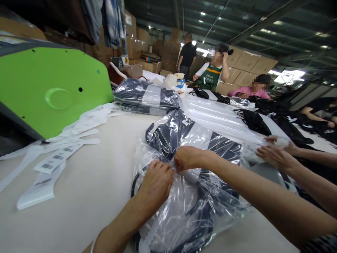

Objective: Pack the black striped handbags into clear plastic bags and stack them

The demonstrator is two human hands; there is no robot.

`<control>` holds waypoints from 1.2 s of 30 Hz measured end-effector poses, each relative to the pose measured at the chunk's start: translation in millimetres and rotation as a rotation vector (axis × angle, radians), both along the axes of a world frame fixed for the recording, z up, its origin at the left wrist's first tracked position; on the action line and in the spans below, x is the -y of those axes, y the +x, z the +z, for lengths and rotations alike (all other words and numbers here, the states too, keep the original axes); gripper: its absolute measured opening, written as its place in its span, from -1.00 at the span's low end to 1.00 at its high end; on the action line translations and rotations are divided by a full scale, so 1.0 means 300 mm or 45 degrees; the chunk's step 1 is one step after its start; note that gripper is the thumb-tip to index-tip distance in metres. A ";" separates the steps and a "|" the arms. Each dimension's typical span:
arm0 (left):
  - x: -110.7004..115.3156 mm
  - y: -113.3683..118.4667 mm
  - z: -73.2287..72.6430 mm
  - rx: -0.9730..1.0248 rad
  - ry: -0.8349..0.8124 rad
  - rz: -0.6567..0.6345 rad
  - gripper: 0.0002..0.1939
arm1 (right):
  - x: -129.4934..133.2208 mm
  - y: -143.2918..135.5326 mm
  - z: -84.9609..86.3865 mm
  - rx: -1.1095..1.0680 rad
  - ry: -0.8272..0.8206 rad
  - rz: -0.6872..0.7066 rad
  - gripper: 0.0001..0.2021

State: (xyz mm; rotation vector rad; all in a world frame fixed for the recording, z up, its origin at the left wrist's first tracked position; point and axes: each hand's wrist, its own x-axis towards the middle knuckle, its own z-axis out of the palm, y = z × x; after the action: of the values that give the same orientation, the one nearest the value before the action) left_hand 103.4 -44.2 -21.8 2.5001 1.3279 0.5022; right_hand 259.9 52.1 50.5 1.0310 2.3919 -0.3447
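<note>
In front of me on the table lies a clear plastic bag [181, 211], crumpled and shiny. Dark navy fabric goods with straps and pale grey-white panels show through it. My left hand [158, 181] has its fingers curled onto the film near the middle of the bag. Close beside it, my right hand [188, 158] is closed in a fist, also gripping the film. The exact pinch points are hidden by the fingers. Just beyond my hands lies a packed dark item [165, 137] under clear film, with a small white label [185, 122] on it.
A stack of bagged dark goods [147, 96] stands behind. A green-sided machine [60, 88] is at left, near barcode label strips [52, 160] on the pale table [86, 196]. At right, a co-worker's hands [276, 154] handle plastic. Other people, black items and cartons [244, 61] are farther back.
</note>
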 end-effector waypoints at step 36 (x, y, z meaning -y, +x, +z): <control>-0.009 -0.011 0.046 1.445 -1.106 0.143 -0.80 | 0.405 0.151 -0.033 -1.529 -1.079 -1.178 -0.21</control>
State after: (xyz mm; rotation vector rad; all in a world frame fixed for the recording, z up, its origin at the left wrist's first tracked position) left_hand 100.2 -41.6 -7.9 1.0885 0.8768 0.9081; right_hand 305.1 -69.3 40.5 1.6108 1.8293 -2.6028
